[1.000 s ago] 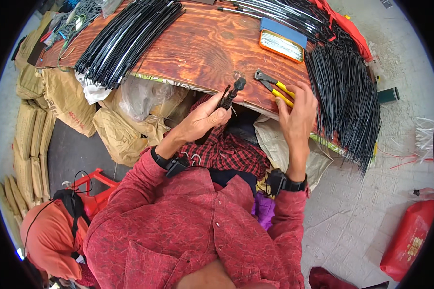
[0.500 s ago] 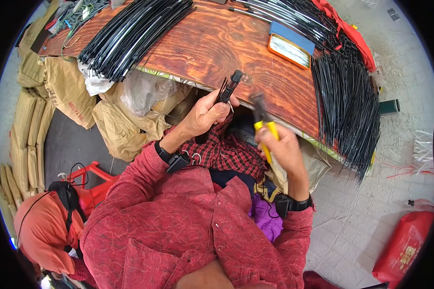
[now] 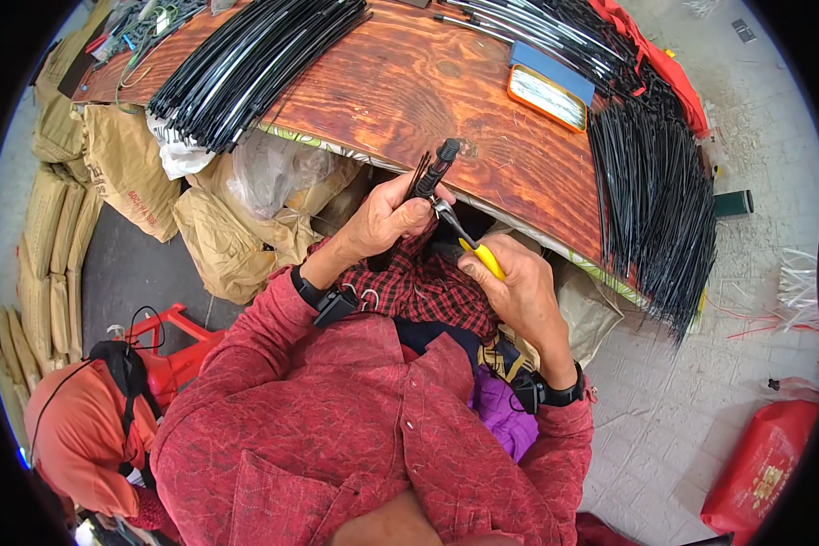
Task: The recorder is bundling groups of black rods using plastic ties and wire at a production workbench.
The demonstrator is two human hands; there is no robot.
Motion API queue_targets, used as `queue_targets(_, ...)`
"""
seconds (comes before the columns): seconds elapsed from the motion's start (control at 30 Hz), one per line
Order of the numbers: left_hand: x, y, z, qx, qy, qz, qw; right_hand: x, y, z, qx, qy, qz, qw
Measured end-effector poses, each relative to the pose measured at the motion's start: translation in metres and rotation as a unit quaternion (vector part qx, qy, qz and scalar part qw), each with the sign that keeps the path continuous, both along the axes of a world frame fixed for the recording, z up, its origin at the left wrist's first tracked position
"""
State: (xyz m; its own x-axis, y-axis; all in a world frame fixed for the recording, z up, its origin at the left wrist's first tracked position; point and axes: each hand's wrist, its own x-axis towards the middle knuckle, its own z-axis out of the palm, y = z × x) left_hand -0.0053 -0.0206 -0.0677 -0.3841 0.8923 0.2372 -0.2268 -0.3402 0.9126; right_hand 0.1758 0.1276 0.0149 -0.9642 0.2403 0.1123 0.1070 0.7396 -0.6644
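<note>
My left hand [image 3: 380, 220] is closed around a black part [image 3: 440, 164] with a ridged, knob-like top and thin black rods beside it; it looks like an umbrella frame. Its lower end is hidden by my hand. In my right hand [image 3: 524, 293] are pliers [image 3: 488, 258] with yellow handles, the fingers wrapped round them. The metal jaws reach up to the black part, just beside my left fingers. Whether the jaws grip anything is too small to tell. Both hands are in front of the table's near edge, above a red-and-black checked cloth [image 3: 432, 296].
On the wooden table [image 3: 409, 82] lie bundles of long black rods [image 3: 255, 68], with another pile [image 3: 655, 200] hanging over the right edge. An orange-rimmed tin [image 3: 548, 96] holds thin pale pieces. Brown paper sacks [image 3: 132, 173] stand at left, near a person in an orange top [image 3: 86, 432].
My right hand has brought the pliers left and down, so their jaws now meet the black part. My left hand has stayed nearly in place, still holding that part.
</note>
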Motion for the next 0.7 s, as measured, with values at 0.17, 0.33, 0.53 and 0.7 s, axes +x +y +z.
queue_targets(0.17, 0.001, 0.001, -0.002, -0.005, -0.002, 0.006, 1.000, 0.000, -0.002, -0.003, 0.121, 0.031, -0.011, 0.992)
queue_targets(0.33, 0.004, 0.001, 0.006, -0.011, -0.064, -0.011, 0.998, 0.006, 0.018, -0.004, -0.516, -0.295, 0.044, 0.803)
queue_targets(0.53, -0.005, -0.003, 0.000, -0.019, -0.111, -0.058, 0.992, 0.010, 0.008, -0.061, -0.344, 0.012, 0.064, 0.937)
queue_targets(0.7, -0.008, -0.003, -0.001, -0.016, -0.121, -0.055, 0.991, 0.021, 0.005, -0.007, -0.455, -0.168, -0.040, 0.874)
